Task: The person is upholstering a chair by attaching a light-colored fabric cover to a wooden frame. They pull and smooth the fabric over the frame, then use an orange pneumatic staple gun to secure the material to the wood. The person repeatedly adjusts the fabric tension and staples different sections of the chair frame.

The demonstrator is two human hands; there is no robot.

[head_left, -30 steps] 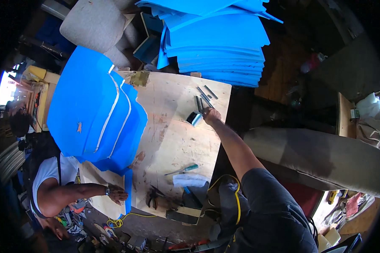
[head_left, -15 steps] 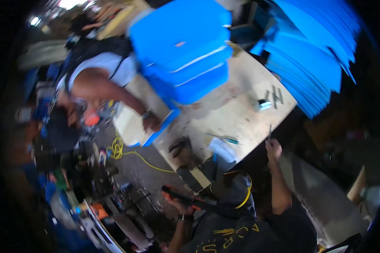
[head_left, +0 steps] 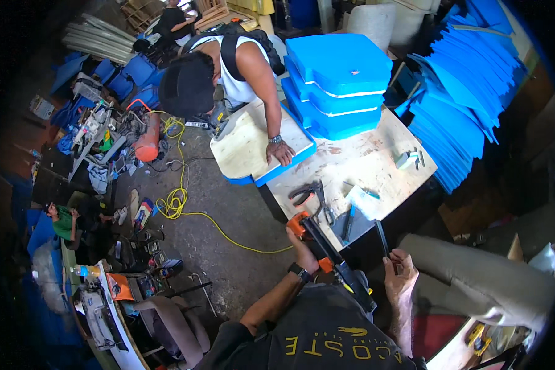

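Observation:
My left hand is wrapped round an orange and black staple gun, held at a slant in front of my body, just off the table's near corner. In my closed right hand a thin dark strip, which looks like a stick of staples, points up and away. The strip is to the right of the gun and apart from it. On the wooden tabletop beyond lie pliers or pincers, a white block-like thing and a small box with dark strips beside it.
Across the table a co-worker bends over a wooden board on blue foam, one hand flat on it. Blue foam pieces are stacked behind; blue sheets stand right. A yellow hose crosses the floor. A grey padded piece lies right.
My view has swung and steadied. The staple gun in my left hand has come up toward the table corner, and my right hand with the strip has drawn back closer to my body.

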